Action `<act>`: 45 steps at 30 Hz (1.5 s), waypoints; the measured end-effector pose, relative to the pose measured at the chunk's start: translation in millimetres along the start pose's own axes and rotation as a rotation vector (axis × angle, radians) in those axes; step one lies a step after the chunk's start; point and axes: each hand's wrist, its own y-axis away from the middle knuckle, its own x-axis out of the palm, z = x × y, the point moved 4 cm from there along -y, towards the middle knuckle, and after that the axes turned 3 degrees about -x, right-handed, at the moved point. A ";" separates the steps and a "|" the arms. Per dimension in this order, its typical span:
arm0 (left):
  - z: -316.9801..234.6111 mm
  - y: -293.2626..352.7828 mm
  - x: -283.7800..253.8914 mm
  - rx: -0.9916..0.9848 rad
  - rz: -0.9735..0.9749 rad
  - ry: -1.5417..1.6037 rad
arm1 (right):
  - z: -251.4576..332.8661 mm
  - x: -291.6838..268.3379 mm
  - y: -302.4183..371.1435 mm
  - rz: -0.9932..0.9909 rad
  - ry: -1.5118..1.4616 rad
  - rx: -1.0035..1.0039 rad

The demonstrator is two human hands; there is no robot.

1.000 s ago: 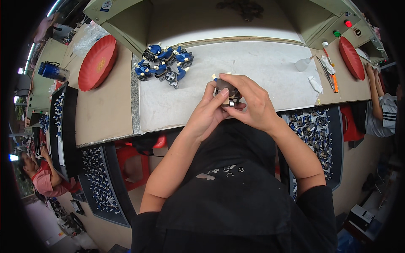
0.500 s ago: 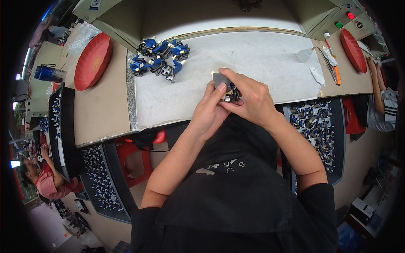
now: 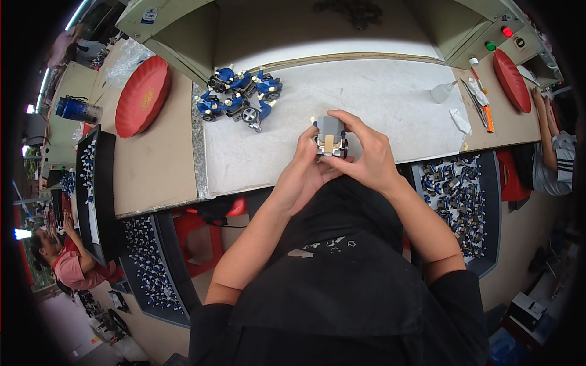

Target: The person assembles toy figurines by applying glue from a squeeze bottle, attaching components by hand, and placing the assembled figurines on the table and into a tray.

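Grey-backed toy (image 3: 331, 125), between left grip (image 3: 300, 174) and right grip (image 3: 373, 155), tan panel (image 3: 329, 144) uncovered

White sheet (image 3: 378, 91): matt paper. Left of sheet: shiny red plastic dish (image 3: 137, 104). Over sheet: toy (image 3: 331, 125), smooth plastic-looking grey. Nearside of sheet: matt cloth apron (image 3: 329, 293).

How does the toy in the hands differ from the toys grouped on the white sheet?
The held toy is between the left hand and right hand; the grouped toys rest on the white sheet. The held toy shows mostly grey and tan, the grouped toys mostly blue and black. Both show dark wheels.
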 end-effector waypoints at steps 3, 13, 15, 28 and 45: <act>0.5 5.8 -3.8 0.063 0.048 -0.191 | 1.9 -0.9 2.7 -0.080 -0.030 -0.006; -4.4 19.3 -12.9 0.248 -0.068 -0.387 | 37.9 -5.4 4.8 0.018 0.045 -0.020; -1.4 20.0 -17.1 0.246 -0.067 -0.385 | 42.4 -4.3 6.0 0.098 0.024 0.000; 1.3 41.4 -9.6 0.029 0.135 -0.619 | 14.3 -2.4 23.8 0.734 -0.824 0.926; 17.3 115.2 31.2 0.432 0.255 -1.024 | 72.1 -17.7 70.0 0.846 -0.659 0.826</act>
